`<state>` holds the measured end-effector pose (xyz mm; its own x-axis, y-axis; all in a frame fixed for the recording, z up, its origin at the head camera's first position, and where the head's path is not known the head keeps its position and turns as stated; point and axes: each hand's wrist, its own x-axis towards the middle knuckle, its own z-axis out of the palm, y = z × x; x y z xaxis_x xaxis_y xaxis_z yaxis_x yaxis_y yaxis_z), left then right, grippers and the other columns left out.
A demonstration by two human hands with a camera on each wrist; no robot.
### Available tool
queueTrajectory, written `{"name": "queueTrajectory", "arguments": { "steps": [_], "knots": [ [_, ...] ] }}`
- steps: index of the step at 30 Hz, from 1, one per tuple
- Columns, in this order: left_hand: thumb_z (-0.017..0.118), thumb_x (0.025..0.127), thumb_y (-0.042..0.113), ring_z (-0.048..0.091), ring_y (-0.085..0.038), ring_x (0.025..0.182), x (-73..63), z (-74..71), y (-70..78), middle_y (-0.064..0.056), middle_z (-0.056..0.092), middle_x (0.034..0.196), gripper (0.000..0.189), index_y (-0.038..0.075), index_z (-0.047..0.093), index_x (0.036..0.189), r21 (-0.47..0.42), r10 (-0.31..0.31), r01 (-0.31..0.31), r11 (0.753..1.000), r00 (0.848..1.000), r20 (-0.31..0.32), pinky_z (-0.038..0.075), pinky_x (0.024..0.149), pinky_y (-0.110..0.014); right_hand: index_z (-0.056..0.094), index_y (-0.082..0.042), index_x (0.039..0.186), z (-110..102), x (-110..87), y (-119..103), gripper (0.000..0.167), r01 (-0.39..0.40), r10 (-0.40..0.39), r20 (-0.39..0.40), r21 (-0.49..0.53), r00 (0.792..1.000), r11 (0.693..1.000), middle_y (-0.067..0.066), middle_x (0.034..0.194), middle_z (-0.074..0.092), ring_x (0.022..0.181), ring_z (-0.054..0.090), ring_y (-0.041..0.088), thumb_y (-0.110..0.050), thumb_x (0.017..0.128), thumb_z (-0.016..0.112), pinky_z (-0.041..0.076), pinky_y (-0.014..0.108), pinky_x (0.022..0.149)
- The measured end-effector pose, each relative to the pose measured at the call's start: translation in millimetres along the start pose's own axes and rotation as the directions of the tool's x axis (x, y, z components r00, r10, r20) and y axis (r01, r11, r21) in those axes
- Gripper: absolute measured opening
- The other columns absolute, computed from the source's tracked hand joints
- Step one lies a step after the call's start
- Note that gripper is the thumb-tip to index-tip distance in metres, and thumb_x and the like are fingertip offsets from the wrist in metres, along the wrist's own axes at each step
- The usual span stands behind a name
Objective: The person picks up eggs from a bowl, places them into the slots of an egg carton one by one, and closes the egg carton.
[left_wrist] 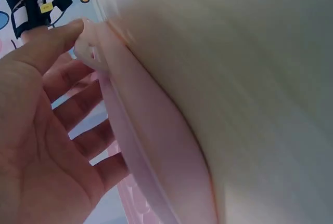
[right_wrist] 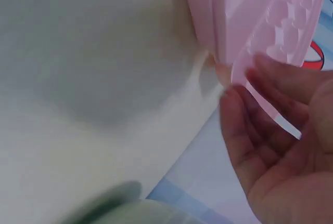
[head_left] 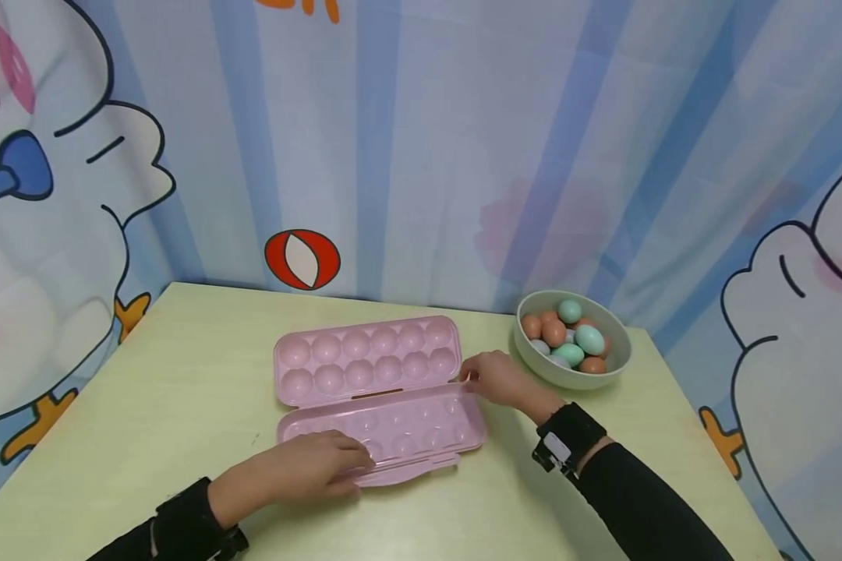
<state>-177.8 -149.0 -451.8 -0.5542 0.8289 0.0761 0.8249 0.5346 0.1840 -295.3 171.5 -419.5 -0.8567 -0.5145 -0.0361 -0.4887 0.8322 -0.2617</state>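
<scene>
A pink egg carton (head_left: 386, 402) lies unfolded on the table, its far half (head_left: 367, 360) showing two rows of round cups. Shallower dents mark the near half, which has a long latch flap (head_left: 414, 470) along its front. My left hand (head_left: 302, 467) holds the near half at its front left edge, thumb (left_wrist: 67, 34) on the outside and fingers reaching round the rim. At the right end, where the halves meet, my right hand (head_left: 501, 379) pinches the carton's corner between thumb and curled fingers (right_wrist: 237, 125).
Back right, beyond my right hand, a pale green bowl (head_left: 568, 380) holds several brown, mint and whitish eggs (head_left: 589, 340). The pale yellow table (head_left: 203, 374) ends at a blue striped cloth (head_left: 421, 156) printed with cartoon figures.
</scene>
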Motion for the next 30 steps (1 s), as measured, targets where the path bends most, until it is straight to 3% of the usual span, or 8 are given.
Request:
{"name": "queueTrajectory", "arguments": {
  "steps": [5,8,10,13,17,20,25,30],
  "knots": [
    [0.069,0.090,0.025,0.061,-0.015,0.108,-9.0,-2.9,-4.1,0.003,0.067,0.111,0.026,0.012,0.070,0.112,-0.010,0.033,-0.033,0.999,0.999,-0.021,0.049,0.092,-0.032,0.062,-0.004,0.125,-15,20.0,-1,0.036,-0.026,0.034,-0.172,0.045,0.985,0.999,0.017,0.115,0.064,0.103,0.062,0.030,-0.022,0.095,0.066,0.052,0.042,0.085],
    [0.070,0.087,0.021,0.062,-0.015,0.106,-14.9,-6.6,-6.2,0.004,0.068,0.109,0.024,0.011,0.070,0.108,-0.006,0.022,-0.022,1.000,1.000,-0.014,0.050,0.091,-0.032,0.050,-0.006,0.141,-20,35.5,-4,0.051,-0.040,0.050,-0.169,0.062,0.984,0.997,0.018,0.137,0.053,0.123,0.052,0.034,-0.030,0.098,0.061,0.045,0.046,0.099],
    [0.071,0.084,0.019,0.062,-0.015,0.106,-19.5,-9.7,-6.7,0.004,0.068,0.109,0.025,0.011,0.071,0.108,-0.005,0.008,-0.008,1.000,1.000,-0.006,0.050,0.092,-0.033,0.046,-0.008,0.145,-21,46.0,-5,0.054,-0.032,0.040,-0.137,0.063,0.990,0.997,0.016,0.143,0.049,0.130,0.047,0.034,-0.033,0.099,0.059,0.040,0.046,0.105],
    [0.071,0.081,0.015,0.062,-0.016,0.107,-26.1,-16.6,-7.3,0.003,0.068,0.110,0.027,0.010,0.071,0.107,-0.012,-0.007,0.007,1.000,1.000,0.008,0.050,0.092,-0.034,0.051,-0.011,0.143,-18,58.3,-6,0.048,-0.008,0.014,-0.083,0.072,0.996,0.997,0.012,0.136,0.057,0.125,0.053,0.029,-0.029,0.100,0.058,0.042,0.043,0.103],
    [0.071,0.080,0.011,0.061,-0.019,0.110,-34.0,-25.1,-11.8,0.001,0.068,0.113,0.028,0.010,0.072,0.108,-0.021,-0.027,0.027,0.999,1.000,0.010,0.050,0.094,-0.036,0.070,-0.013,0.123,-13,61.8,-7,0.028,0.022,-0.018,-0.068,0.055,0.998,0.998,0.006,0.112,0.071,0.104,0.065,0.023,-0.022,0.099,0.059,0.051,0.038,0.091],
    [0.070,0.082,0.008,0.061,-0.021,0.110,-39.4,-28.8,-19.2,-0.001,0.068,0.113,0.026,0.009,0.073,0.107,-0.034,-0.059,0.059,0.998,0.998,0.001,0.050,0.094,-0.038,0.076,-0.012,0.110,-13,57.4,-7,0.021,0.056,-0.053,-0.087,0.031,0.995,0.998,0.003,0.103,0.073,0.098,0.066,0.021,-0.019,0.098,0.060,0.052,0.037,0.088],
    [0.071,0.083,0.001,0.062,-0.024,0.106,-47.3,-34.4,-35.3,-0.004,0.069,0.110,0.023,0.009,0.074,0.104,-0.046,-0.112,0.112,0.993,0.994,-0.016,0.051,0.091,-0.041,0.076,-0.011,0.108,-14,42.4,-6,0.019,0.074,-0.071,-0.080,0.038,0.994,0.997,0.003,0.100,0.073,0.092,0.067,0.020,-0.017,0.097,0.062,0.053,0.036,0.082],
    [0.071,0.080,-0.005,0.063,-0.025,0.103,-52.0,-37.7,-51.5,-0.004,0.070,0.105,0.024,0.008,0.074,0.101,-0.029,-0.153,0.151,0.988,0.986,-0.073,0.052,0.089,-0.042,0.071,-0.014,0.119,-13,25.6,-5,0.024,0.025,-0.023,-0.027,0.089,0.999,0.996,0.002,0.098,0.071,0.087,0.065,0.017,-0.020,0.098,0.061,0.052,0.033,0.077]
  ]
}}
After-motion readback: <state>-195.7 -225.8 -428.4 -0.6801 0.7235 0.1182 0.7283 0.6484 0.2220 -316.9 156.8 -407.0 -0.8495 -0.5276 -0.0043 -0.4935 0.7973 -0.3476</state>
